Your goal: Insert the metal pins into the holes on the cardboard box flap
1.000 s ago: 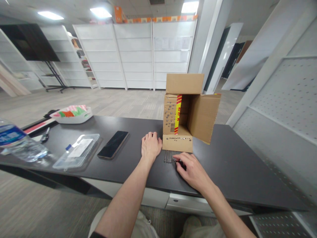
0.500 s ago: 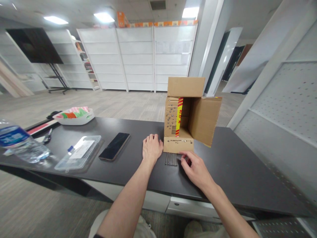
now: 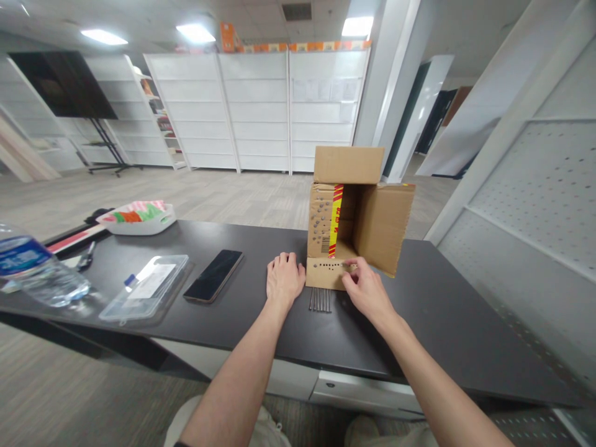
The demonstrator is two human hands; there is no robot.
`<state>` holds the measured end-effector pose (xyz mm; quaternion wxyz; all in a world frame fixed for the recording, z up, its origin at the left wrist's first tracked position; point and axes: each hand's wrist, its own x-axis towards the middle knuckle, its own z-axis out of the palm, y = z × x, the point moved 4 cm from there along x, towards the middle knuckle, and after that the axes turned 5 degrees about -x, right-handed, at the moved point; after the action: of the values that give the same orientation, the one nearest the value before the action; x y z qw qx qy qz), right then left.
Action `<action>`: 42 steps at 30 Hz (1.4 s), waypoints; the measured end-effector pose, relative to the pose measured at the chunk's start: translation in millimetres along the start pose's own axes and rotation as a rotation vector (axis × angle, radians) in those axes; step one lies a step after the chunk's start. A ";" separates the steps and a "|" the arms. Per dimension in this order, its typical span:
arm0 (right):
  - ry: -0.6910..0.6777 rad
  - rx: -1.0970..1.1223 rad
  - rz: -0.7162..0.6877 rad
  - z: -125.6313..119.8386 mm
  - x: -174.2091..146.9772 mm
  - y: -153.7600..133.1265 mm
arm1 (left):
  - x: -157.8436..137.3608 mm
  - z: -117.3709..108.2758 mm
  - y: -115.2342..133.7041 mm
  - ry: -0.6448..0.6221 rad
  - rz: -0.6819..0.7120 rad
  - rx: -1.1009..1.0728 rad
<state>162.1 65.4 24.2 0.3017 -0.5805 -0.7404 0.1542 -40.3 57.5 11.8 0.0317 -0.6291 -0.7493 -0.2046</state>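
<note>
My left hand [image 3: 285, 279] lies on the dark table, fingers loosely spread and palm down, beside the lower left of an open cardboard box [image 3: 320, 217]. At the box's front flap [image 3: 326, 276], the fingertips of my right hand [image 3: 365, 288] are pinched together over its right part. What they pinch is hidden. A row of small dark holes runs across that flap, with a round metal head near its left end. Several nails [image 3: 320, 301] lie side by side on the table just in front of the flap. More round metal heads dot the box's left panel.
To the left are a black phone [image 3: 214, 275], a clear plastic case [image 3: 145, 288], a water bottle [image 3: 41, 267] and a white basket [image 3: 139, 225] with colourful contents. The box's side flap [image 3: 386, 230] sticks out to the right. The table's [image 3: 447, 323] front edge is near me.
My right hand has moved up and forward from beside the nails to the front flap, covering the right end of its row of holes. My left hand stays put.
</note>
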 end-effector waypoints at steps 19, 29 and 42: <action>-0.041 -0.166 0.095 8.1 18.3 -5.8 | -0.2 -1.5 0.4 -0.013 -0.005 0.010; -0.043 -0.125 0.127 6.9 19.5 -9.3 | 0.0 -1.8 0.6 -0.022 -0.017 -0.015; -0.080 -0.137 0.147 5.1 16.5 -12.7 | -0.9 -1.5 0.8 0.000 -0.005 -0.011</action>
<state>146.7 78.2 32.1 0.2192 -0.6459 -0.7161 0.1481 -39.7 56.3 13.1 0.0278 -0.6274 -0.7496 -0.2088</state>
